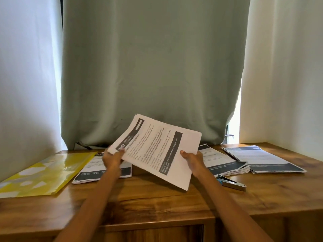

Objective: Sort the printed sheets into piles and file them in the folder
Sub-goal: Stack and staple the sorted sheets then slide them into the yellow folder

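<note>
I hold a stack of printed sheets [157, 147] tilted above the middle of the wooden table [157, 201]. My left hand [111, 158] grips its near-left corner, thumb on top. My right hand [192, 158] grips its right edge. Three piles of printed sheets lie on the table: one pile [97, 172] left of centre under my left hand, a second pile [225, 163] right of centre, and a third pile [262, 158] at the far right. A yellow plastic folder [45, 173] lies flat at the far left.
A metal stapler with a blue part [230, 182] lies on the table in front of the second pile, by my right forearm. A grey-green curtain [150, 67] hangs behind the table, with white curtains on both sides. A recess opens under the table's front edge.
</note>
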